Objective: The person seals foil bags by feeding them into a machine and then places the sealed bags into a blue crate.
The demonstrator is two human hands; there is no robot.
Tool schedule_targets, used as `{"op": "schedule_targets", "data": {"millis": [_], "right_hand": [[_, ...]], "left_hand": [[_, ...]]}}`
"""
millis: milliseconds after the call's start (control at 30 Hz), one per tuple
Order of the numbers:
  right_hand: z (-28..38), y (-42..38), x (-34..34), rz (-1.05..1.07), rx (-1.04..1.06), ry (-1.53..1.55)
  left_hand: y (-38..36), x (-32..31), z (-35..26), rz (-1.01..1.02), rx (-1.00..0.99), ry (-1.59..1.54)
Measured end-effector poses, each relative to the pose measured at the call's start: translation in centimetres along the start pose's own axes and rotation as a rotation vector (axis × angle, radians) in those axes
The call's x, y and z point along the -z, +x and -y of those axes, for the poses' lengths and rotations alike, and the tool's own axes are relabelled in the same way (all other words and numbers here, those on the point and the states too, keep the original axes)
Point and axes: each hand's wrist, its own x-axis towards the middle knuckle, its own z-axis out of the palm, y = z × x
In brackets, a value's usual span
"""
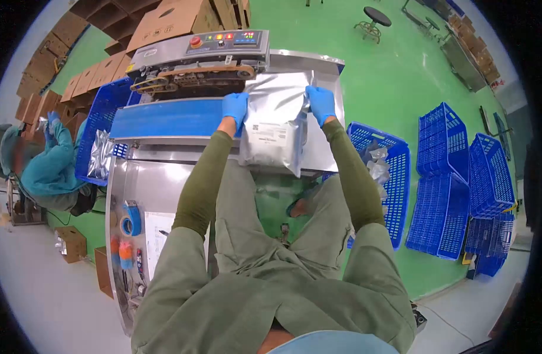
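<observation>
A filled silver foil bag (273,150) with a printed white label hangs in front of me at the right end of a band sealing machine (159,54). My left hand (235,108), in a blue glove, grips the bag's upper left side, close to the machine's sealing belts. On the opposite edge, my right hand (321,104), also gloved in blue, pinches the bag near its upper right corner. The top of the bag looks flat and stretched between the two hands. My fingertips are partly hidden. A blue conveyor belt (173,118) runs left from my left hand.
To my right, a blue crate (395,218) holds silver bags; more blue crates (442,138) stand beyond it. Another crate (85,147) sits left of the conveyor, beside a co-worker (52,165). Blue tape (130,220) and paper (160,230) lie on the steel table (156,177).
</observation>
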Motion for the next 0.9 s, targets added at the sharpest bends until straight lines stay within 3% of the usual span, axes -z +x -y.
{"op": "schedule_targets", "data": {"millis": [33, 100, 133, 167, 267, 300, 400, 467, 500, 567, 667, 767, 800, 833, 867, 900], "right_hand": [[-1.9, 1.5, -0.2, 0.072, 0.010, -0.046], [-5.4, 3.6, -1.6, 0.091, 0.183, -0.187], [-4.0, 3.0, -2.4, 0.091, 0.099, -0.115], [-2.7, 2.3, -3.2, 0.084, 0.015, -0.043], [-5.3, 4.3, -5.9, 0.081, 0.203, -0.194], [-4.4, 3.7, -6.8, 0.101, 0.055, -0.085], [-6.3, 5.1, -9.6, 0.084, 0.703, -0.663], [-4.7, 4.6, -11.0, 0.226, 0.547, -0.704], [-3.8, 4.3, -11.5, 0.274, 0.501, -0.706], [-2.9, 2.9, -10.1, 0.333, 0.358, -0.358], [-4.5, -1.0, 0.3, 0.266, 0.068, 0.123], [-10.2, -8.5, 16.9, -0.065, 0.050, -0.609], [-13.3, -11.7, 22.2, 0.000, 0.159, -1.139], [-22.8, -14.5, 27.7, 0.081, 0.085, -1.323], [-22.2, -18.8, 28.7, 0.244, -0.213, -1.488], [-27.4, -23.4, 30.9, 0.581, -0.174, -1.468]], "left_hand": [[0.8, 0.8, 0.3, 0.045, 0.062, 0.067], [2.7, 1.7, 2.6, -0.011, -0.103, 0.229], [3.6, 2.3, 3.6, -0.042, -0.188, 0.309], [4.6, 3.0, 4.6, 0.003, -0.136, 0.325], [6.4, 5.8, 6.6, -0.014, -0.250, 0.451], [7.1, 6.8, 7.4, 0.001, -0.243, 0.482], [7.9, 10.2, 7.5, 0.048, -0.185, 0.518], [7.5, 12.4, 6.3, -0.004, -0.071, 0.415], [10.1, 14.6, 9.0, 0.043, -0.190, 0.712], [10.0, 18.3, 7.9, 0.027, -0.145, 0.763], [2.9, 21.7, 2.4, 0.016, -0.105, 0.535], [-8.6, 26.3, 0.4, -0.226, 0.012, 0.312], [-12.3, 27.9, 0.4, -0.332, 0.044, 0.293], [-14.9, 31.2, 3.7, -0.443, 0.031, 0.449], [-17.2, 33.7, 7.6, -0.558, 0.014, 0.607], [-19.9, 32.7, 7.9, -0.625, 0.037, 0.557]]}}
